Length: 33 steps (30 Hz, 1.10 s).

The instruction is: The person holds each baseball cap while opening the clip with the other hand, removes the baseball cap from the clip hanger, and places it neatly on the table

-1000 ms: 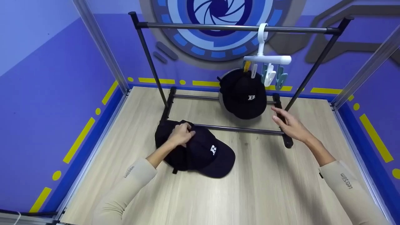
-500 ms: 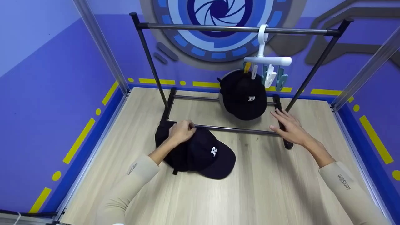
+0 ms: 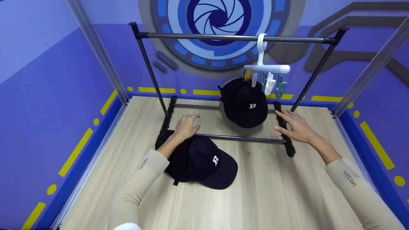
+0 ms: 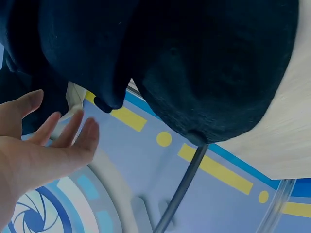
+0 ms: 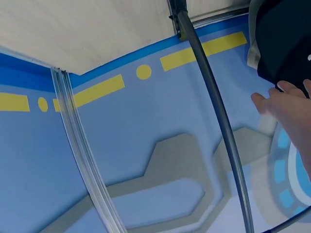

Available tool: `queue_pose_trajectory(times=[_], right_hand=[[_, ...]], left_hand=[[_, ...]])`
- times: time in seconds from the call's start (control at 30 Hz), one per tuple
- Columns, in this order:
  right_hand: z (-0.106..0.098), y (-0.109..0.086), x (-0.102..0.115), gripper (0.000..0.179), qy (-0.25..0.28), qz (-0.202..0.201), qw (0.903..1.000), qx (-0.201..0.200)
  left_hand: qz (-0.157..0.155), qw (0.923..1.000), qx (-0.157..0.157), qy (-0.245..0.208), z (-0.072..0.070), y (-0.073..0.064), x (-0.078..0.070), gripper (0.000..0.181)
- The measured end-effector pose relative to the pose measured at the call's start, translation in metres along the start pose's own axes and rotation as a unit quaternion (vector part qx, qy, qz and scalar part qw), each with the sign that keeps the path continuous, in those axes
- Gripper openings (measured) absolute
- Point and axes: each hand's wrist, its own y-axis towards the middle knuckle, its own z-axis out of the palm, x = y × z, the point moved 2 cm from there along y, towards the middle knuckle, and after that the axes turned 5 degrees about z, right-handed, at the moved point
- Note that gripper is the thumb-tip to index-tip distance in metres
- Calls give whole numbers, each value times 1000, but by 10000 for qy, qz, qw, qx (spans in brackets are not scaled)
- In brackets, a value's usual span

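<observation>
In the head view my left hand (image 3: 187,127) hovers with spread, slightly bent fingers over the back of a black baseball cap (image 3: 204,159). A white letter marks that cap's front, and its brim points to the lower right. More black cap fabric (image 4: 214,63) fills the left wrist view, apart from the fingers. Another black cap (image 3: 244,107) hangs from a white clip hanger (image 3: 267,68), held by a yellow clip (image 3: 247,75). To its right, my right hand (image 3: 295,127) is spread beside the rack's right foot (image 3: 284,127), holding nothing.
A dark metal rack (image 3: 230,37) stands on the pale wooden tabletop (image 3: 255,198), its lower bar (image 3: 239,138) running just behind the lying cap. White and green clips (image 3: 270,84) dangle beside the hung cap. Blue printed panels (image 3: 51,95) close the sides and back.
My left hand has let go of the lying cap's back and opened its fingers, lifting slightly away. My right hand has flattened a little. The head view has tilted up slightly.
</observation>
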Motion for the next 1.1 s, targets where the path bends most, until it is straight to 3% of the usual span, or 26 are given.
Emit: queue_pose_trajectory(times=[0.2, 0.4, 0.53, 0.7, 0.87, 0.97, 1.1], right_hand=[[-11, 15, 3, 68, 214, -133, 9997, -31], [-23, 33, 11, 67, 132, -158, 9998, 35], [-28, 49, 19, 64, 362, -110, 9992, -87], [-34, 67, 35, 55, 1065, -9, 9922, -646], [-37, 79, 50, 50, 1266, 263, 9876, -889], [-39, 88, 55, 52, 1872, 520, 9770, -878], [-36, 99, 58, 60, 2944, 951, 9490, -605]], left_hand=[[120, 9996, -84, 261, 6, 21, -5, 52], [703, 9943, 228, 770, 8, 45, -16, 59], [835, 9922, 292, 877, 8, 58, -31, 65], [1051, 9904, 255, 859, 8, 77, -54, 74], [1273, 9882, 311, 791, 6, 92, -76, 84], [1399, 9878, 122, 679, 6, 108, -90, 84], [1579, 9861, 70, 510, 12, 124, -109, 80]])
